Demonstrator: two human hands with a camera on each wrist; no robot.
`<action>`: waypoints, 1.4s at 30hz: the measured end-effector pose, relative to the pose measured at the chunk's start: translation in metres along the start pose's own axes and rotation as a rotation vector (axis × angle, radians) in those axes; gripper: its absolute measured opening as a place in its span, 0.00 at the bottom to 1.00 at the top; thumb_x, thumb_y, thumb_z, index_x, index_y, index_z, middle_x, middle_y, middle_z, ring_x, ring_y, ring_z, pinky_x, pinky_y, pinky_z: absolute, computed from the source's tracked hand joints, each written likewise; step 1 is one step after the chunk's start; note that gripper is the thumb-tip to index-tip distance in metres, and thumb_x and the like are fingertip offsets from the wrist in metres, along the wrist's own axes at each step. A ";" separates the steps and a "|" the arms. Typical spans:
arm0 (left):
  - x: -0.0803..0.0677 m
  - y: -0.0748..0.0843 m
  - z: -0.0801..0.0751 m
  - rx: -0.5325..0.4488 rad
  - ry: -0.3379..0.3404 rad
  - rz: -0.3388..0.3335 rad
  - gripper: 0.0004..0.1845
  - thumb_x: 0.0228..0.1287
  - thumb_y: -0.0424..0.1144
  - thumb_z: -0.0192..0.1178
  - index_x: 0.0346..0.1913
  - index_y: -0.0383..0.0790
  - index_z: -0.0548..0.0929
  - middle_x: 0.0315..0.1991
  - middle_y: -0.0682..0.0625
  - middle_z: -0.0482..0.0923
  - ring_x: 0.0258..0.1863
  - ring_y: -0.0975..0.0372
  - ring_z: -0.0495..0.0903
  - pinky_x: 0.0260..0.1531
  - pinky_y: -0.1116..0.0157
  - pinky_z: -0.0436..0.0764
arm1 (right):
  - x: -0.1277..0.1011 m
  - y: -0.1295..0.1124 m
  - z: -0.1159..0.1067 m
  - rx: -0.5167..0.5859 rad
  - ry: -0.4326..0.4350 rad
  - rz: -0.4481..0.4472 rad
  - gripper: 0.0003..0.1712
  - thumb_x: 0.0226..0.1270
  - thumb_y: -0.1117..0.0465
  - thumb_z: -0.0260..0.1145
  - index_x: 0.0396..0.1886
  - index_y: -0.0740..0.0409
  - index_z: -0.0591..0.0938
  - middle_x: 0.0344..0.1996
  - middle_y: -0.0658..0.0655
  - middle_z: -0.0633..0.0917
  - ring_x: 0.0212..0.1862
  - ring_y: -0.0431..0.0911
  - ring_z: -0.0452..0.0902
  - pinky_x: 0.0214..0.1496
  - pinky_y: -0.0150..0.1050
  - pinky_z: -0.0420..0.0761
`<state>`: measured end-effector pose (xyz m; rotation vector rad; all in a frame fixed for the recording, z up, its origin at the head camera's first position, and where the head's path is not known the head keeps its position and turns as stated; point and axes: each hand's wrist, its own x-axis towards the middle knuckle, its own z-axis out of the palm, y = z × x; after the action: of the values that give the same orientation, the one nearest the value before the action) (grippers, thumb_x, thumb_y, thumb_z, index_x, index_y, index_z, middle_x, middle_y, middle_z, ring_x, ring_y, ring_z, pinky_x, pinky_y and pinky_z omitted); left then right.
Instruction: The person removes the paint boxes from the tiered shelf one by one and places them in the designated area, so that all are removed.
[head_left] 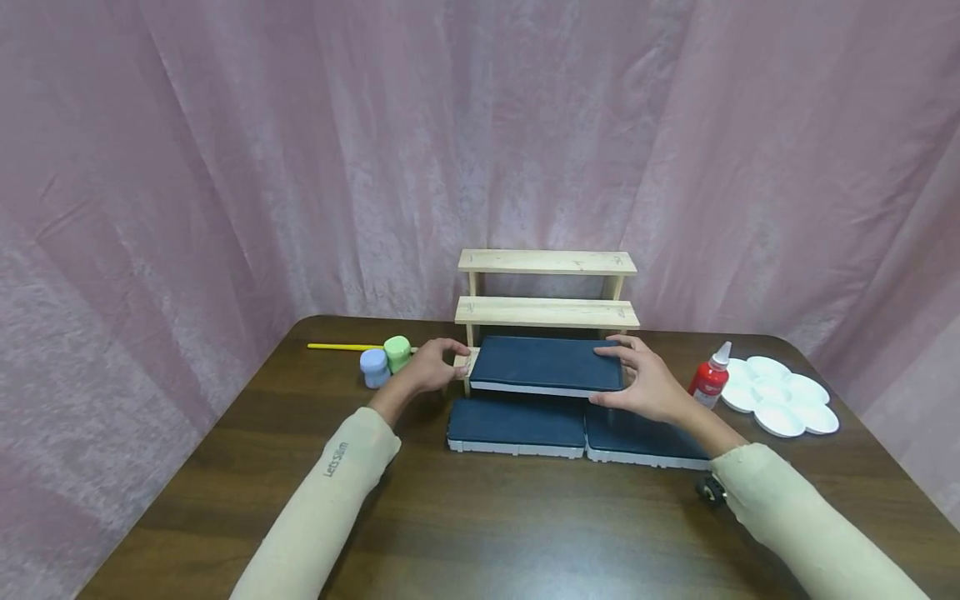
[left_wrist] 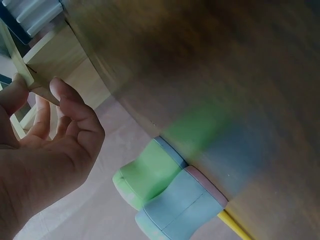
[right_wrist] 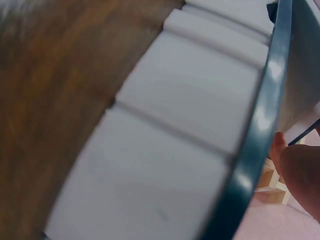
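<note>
A wooden three-step stand (head_left: 547, 312) stands at the back of the table. Over its lowest step is a flat white case with a dark blue top (head_left: 547, 364); whether it fully rests there I cannot tell. My right hand (head_left: 648, 383) grips the case's right end, fingers over the top and thumb at the front edge. On the left, my left hand (head_left: 431, 367) pinches the end of the lowest step, its thumb and fingertips around the wooden corner (left_wrist: 42, 92) in the left wrist view. Two similar cases, left (head_left: 517, 423) and right (head_left: 637, 435), lie side by side in front.
Left of the stand are a blue jar (head_left: 375, 368), a green jar (head_left: 397, 353) and a yellow stick (head_left: 341, 347). At the right stand a red bottle with a pointed nozzle (head_left: 709, 377) and a white flower-shaped palette (head_left: 780, 396). A pink curtain (head_left: 375, 167) hangs behind the table.
</note>
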<state>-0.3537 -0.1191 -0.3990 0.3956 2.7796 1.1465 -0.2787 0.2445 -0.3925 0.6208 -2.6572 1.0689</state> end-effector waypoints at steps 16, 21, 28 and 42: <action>0.002 -0.002 0.002 0.020 0.007 -0.015 0.17 0.63 0.38 0.68 0.55 0.42 0.83 0.60 0.39 0.75 0.53 0.49 0.74 0.56 0.53 0.72 | -0.012 -0.007 -0.001 0.094 0.146 -0.033 0.38 0.47 0.56 0.83 0.60 0.60 0.81 0.70 0.63 0.68 0.70 0.63 0.61 0.63 0.69 0.65; 0.002 -0.002 0.003 0.019 0.011 -0.006 0.17 0.63 0.37 0.67 0.55 0.41 0.83 0.60 0.38 0.76 0.53 0.48 0.74 0.56 0.53 0.72 | -0.017 -0.012 -0.003 0.153 0.163 -0.044 0.35 0.50 0.60 0.81 0.59 0.61 0.81 0.72 0.64 0.67 0.73 0.65 0.57 0.63 0.68 0.63; 0.002 -0.003 0.003 0.030 0.012 -0.013 0.17 0.63 0.38 0.68 0.55 0.43 0.83 0.60 0.38 0.76 0.50 0.50 0.74 0.55 0.54 0.72 | -0.022 -0.015 -0.001 0.184 0.187 -0.080 0.33 0.49 0.64 0.81 0.57 0.62 0.82 0.71 0.63 0.68 0.73 0.63 0.57 0.64 0.66 0.63; 0.001 -0.003 0.004 0.031 0.005 -0.027 0.17 0.64 0.38 0.67 0.55 0.43 0.83 0.59 0.37 0.75 0.38 0.50 0.79 0.51 0.56 0.74 | -0.029 -0.017 0.001 0.217 0.200 -0.093 0.32 0.47 0.70 0.80 0.56 0.64 0.82 0.71 0.59 0.69 0.73 0.60 0.59 0.66 0.57 0.63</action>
<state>-0.3548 -0.1178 -0.4038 0.3569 2.8015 1.1008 -0.2446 0.2416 -0.3923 0.6329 -2.3397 1.3281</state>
